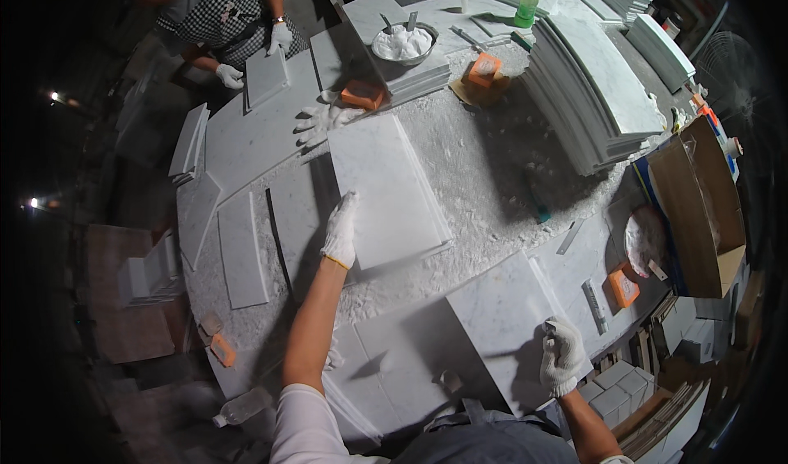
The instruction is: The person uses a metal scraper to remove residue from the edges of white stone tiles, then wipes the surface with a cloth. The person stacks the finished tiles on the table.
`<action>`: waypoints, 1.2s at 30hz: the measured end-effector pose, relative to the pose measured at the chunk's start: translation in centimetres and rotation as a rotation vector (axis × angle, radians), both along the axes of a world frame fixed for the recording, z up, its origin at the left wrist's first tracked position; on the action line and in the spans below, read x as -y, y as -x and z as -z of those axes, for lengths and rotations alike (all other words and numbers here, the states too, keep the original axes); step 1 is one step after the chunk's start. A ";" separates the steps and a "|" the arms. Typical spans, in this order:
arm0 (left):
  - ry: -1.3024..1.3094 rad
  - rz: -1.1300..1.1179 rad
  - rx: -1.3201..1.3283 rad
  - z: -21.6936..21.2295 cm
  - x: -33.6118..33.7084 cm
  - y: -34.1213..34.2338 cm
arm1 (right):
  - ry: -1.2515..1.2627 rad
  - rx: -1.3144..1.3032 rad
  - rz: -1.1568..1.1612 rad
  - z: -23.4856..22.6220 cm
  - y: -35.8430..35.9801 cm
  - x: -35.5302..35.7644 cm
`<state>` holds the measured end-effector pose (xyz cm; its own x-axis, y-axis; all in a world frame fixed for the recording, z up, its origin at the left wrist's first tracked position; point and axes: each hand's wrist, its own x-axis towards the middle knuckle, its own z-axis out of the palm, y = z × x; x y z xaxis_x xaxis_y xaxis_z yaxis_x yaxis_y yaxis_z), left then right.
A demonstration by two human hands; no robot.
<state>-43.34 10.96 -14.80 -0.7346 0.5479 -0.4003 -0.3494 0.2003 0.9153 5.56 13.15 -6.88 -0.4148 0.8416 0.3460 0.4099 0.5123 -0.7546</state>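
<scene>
Over dusty tabletop [472,209], left hand [342,232] touches slab [386,189] edge.

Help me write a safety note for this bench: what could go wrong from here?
The white slab the left hand touches could slip on the gritty tabletop and chip an edge. The bowl of white paste, standing on stacked slabs, could tip if that stack is knocked.

Behind the central slab [384,193], a bowl [423,57] was set atop stacked tiles [422,83]; another stack [597,82] was placed to the right, with a bottle [527,2] stood behind it.
</scene>
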 end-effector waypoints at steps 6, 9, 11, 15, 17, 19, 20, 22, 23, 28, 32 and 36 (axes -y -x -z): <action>0.229 0.051 -0.012 0.3 -0.6 1.0 | 0.025 -0.015 -0.004 0.3 -0.3 0.0; 0.619 0.263 -0.273 -1.9 -0.6 1.8 | -0.014 -0.046 0.019 0.9 -0.2 0.2; 0.835 0.465 -0.356 -4.9 -0.7 2.3 | 0.072 -0.167 -0.020 1.6 -0.2 0.4; 0.566 0.343 -0.414 -12.9 -1.1 1.2 | 0.196 -0.366 -0.069 3.2 -0.6 0.8; 0.414 0.327 -0.609 -17.1 -1.0 -0.3 | 0.095 -0.255 -0.005 3.6 -0.9 0.8; 0.291 0.395 -0.654 -20.3 -0.2 -3.3 | -0.013 -0.173 0.039 3.5 -1.2 0.8; 0.266 0.437 -0.744 -21.5 0.3 -5.1 | -0.020 -0.083 0.063 3.0 -1.3 1.0; 0.125 0.572 -0.943 -22.1 2.5 -10.8 | 0.162 -0.216 0.000 2.1 -1.0 1.1; 0.202 0.639 -0.963 -21.7 3.7 -14.2 | 0.162 -0.202 0.016 1.6 -0.9 1.3; 0.004 1.007 -1.217 -14.6 8.1 -32.2 | 0.420 -0.463 0.079 0.9 -1.5 2.2; 0.203 1.518 -1.460 -10.2 8.7 -39.3 | 0.469 -0.559 0.269 2.6 -4.9 0.9; -0.018 1.148 -1.759 -8.0 4.8 -34.7 | 0.541 -0.486 0.459 3.0 -11.1 0.8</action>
<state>-8.67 6.15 -6.79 0.3487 0.9188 0.1850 0.9283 -0.3658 0.0672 16.66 12.35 -9.86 0.0969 0.9902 -0.1003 0.0564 -0.1061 -0.9928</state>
